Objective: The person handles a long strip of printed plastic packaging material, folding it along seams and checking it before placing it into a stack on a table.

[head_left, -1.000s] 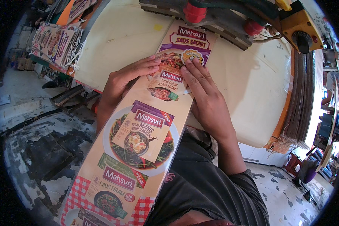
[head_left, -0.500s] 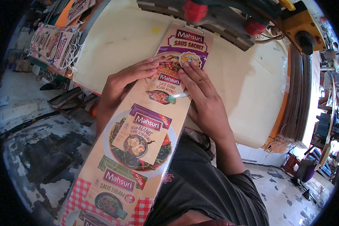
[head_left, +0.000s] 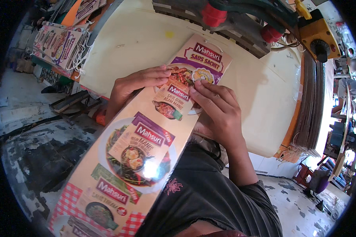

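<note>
A long printed display card (head_left: 124, 130) with a glossy surface slants from the worktable down toward my lap. Pictures of sauce packets and food dishes cover it, over a red checked lower part. At its top end a small white cord shows. My left hand (head_left: 136, 82) holds the card's left edge, fingers lying over the upper part and thumb hidden. Across from it, my right hand (head_left: 221, 108) grips the right edge, fingertips on the printed face and thumb side beneath. The card's underside is hidden.
A dark machine with red knobs (head_left: 214, 15) and a yellow control box (head_left: 319, 41) overhangs the far side of the cream table (head_left: 261, 118). Similar corded cards (head_left: 59, 47) are piled at the left. Dark strips (head_left: 314, 102) stand at the right, with twine (head_left: 290, 152) below.
The card has tilted, its lower end shifting left and its top slightly right. Bright glare now shows on its middle. Both hands keep their hold, and the right has slid slightly down.
</note>
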`<state>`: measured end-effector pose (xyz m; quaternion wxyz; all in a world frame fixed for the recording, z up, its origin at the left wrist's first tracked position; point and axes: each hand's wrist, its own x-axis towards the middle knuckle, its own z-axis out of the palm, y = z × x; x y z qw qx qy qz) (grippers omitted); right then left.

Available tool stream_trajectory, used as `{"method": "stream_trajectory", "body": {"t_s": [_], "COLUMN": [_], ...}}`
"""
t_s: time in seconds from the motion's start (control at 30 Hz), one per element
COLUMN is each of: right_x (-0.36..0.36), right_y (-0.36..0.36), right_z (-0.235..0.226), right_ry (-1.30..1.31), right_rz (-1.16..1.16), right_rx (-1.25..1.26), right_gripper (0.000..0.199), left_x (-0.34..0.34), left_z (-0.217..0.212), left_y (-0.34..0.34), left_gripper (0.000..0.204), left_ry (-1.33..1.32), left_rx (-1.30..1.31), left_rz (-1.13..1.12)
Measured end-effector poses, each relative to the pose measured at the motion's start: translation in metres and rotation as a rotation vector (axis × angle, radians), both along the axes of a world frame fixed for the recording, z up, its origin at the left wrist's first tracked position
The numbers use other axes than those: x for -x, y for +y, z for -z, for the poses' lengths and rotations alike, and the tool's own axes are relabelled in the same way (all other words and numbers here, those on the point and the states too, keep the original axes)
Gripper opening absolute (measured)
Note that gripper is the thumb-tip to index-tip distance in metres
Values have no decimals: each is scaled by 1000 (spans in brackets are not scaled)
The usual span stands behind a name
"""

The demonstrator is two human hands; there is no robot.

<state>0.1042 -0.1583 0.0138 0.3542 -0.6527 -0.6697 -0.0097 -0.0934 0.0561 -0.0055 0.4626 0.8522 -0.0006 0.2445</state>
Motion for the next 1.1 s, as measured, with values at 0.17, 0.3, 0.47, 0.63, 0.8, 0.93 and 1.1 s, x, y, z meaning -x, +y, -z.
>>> {"method": "stream_trajectory", "body": {"t_s": [0.17, 0.3, 0.47, 0.63, 0.8, 0.93, 1.1], "right_x": [-3, -2, -4, 5, 7, 5, 1], "right_y": [-6, -7, -10, -10, -11, -11, -11], "right_z": [-13, -14, -5, -6, -22, -23, -26], "right_ry": [168, 225, 362, 700, 804, 739, 734], "right_rz": [-228, -252, 44, 284, 281, 312, 355], "right_rx": [-26, -119, -104, 42, 104, 71, 90], "right_gripper": [57, 38, 22, 21, 20, 17, 11], "left_x": [10, 19, 10, -2, -5, -8, -7], "left_z": [15, 6, 13, -26, -37, -36, -35], "left_y": [38, 46, 15, -27, -31, -33, -35], "left_gripper": [31, 19, 17, 30, 30, 30, 31], "left_ry": [-143, -261, -626, -770, -793, -790, -814], "left_rx": [83, 141, 646, 844, 960, 983, 973], "left_rz": [238, 359, 482, 235, 320, 332, 360]}}
